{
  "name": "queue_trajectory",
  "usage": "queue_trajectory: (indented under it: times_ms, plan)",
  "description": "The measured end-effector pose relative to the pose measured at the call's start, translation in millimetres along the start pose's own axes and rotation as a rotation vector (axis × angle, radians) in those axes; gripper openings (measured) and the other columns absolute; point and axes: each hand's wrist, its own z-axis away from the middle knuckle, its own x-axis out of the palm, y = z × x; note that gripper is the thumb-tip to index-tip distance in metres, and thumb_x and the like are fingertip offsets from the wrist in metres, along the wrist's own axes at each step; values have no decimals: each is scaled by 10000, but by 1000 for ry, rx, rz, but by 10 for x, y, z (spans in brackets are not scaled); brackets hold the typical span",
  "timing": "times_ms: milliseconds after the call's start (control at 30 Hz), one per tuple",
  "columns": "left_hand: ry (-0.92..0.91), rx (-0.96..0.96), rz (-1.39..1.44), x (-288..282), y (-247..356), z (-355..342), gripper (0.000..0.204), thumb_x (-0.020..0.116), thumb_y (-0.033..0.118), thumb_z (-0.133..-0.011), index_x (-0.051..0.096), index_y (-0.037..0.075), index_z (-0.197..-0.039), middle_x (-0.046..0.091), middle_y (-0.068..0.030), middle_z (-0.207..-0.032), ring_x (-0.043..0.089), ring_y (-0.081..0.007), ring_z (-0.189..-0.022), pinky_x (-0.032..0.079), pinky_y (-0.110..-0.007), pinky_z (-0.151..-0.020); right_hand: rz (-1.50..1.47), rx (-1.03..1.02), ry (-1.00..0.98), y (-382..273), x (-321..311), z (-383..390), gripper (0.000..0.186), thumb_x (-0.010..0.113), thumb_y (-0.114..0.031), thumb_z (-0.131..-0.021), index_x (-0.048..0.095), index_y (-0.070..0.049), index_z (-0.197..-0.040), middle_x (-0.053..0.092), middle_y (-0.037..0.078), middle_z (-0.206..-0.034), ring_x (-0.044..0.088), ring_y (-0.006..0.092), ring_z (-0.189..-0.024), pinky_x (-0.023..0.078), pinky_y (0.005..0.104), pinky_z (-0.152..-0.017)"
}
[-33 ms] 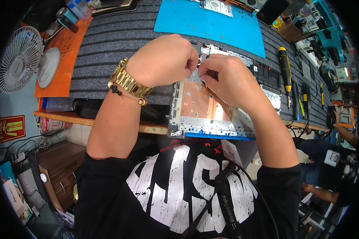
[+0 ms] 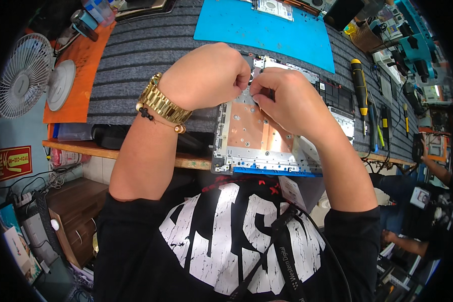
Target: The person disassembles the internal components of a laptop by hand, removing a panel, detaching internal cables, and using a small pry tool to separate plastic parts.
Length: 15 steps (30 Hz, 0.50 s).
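An opened laptop chassis [image 2: 225, 146] lies at the bench's near edge, a copper-coloured area [image 2: 249, 128] in its middle and a blue strip [image 2: 277, 171] along its near side. Over its far left part, my left hand [image 2: 209, 75] is closed, fingertips curled down; a gold watch [image 2: 163, 103] is on that wrist. Close beside it, almost meeting it, my right hand [image 2: 292, 98] pinches thumb to forefinger just above the metal. Whatever either hand has between its fingers is too small or hidden to make out.
Right of the chassis lie a yellow-and-black screwdriver [image 2: 359, 85], other slim tools and a small brush [image 2: 406, 118]. Beyond it is a blue mat [image 2: 267, 38] bearing a hard drive [image 2: 275, 9]. A white fan [image 2: 22, 75] stands at far left. Another person's arm [image 2: 407, 244] shows at right.
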Motion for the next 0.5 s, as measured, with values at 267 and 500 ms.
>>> queue_trajectory:
  times_ms: [267,500]
  plan:
    - [0,-6,-31,44,33,-22,76,808,65,-863,847,14,-904,800,-176,-848,785,-360,-792,626,-443,-751,-30,140,-135,-18,-64,-127,69,765,-56,-926,799,-7,-962,812,200,-940,801,401,-903,635,480,-842]
    - [-4,-7,-31,98,43,-31,99,768,86,-879,829,18,-918,808,-160,-808,794,-359,-780,633,-445,-748,37,167,-226,-40,-73,-256,97,796,-71,-922,785,18,-960,781,137,-812,741,264,-737,609,409,-741]
